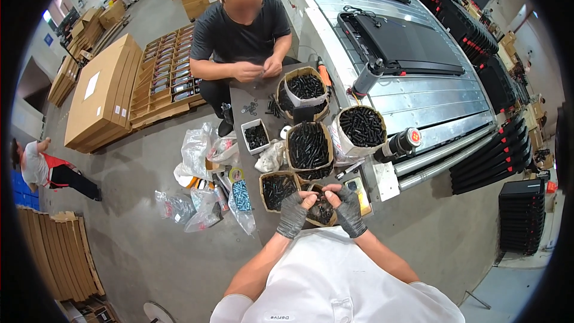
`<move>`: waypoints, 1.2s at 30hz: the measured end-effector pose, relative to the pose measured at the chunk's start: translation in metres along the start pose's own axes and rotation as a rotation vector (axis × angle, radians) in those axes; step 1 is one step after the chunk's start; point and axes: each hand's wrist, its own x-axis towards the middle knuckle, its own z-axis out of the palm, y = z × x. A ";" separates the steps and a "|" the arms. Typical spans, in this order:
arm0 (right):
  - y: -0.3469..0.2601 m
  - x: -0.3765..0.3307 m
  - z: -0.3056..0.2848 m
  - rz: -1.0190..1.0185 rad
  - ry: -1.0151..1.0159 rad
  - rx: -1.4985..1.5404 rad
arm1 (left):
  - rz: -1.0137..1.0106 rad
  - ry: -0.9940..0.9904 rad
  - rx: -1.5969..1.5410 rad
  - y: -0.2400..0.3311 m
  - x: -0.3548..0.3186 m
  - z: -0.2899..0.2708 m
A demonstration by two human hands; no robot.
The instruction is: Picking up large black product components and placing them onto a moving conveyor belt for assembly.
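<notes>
My left hand (293,213), in a grey fingerless glove, is pinched above a cardboard box of small dark parts (323,214). Close beside it, my right hand (348,208) wears a matching glove, its fingers also closed. Whatever small piece lies between the fingertips is too small to name. Left of my hands stands a box of black screws or bolts (278,190). Just beyond is a larger box of black bolt-like parts (309,145). A yellow and white item (357,194) lies at my right hand.
Across the table a person (245,36) handles something small. More part-filled boxes (362,127) and a white tray (255,136) share the table. A metal roller conveyor (412,90) carrying black machine units runs at right. Plastic bags (203,149) and cartons (104,93) lie left.
</notes>
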 end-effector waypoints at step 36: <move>-0.012 0.011 -0.003 -0.472 -0.152 -0.434 | 0.056 -0.110 -0.002 0.014 0.002 -0.002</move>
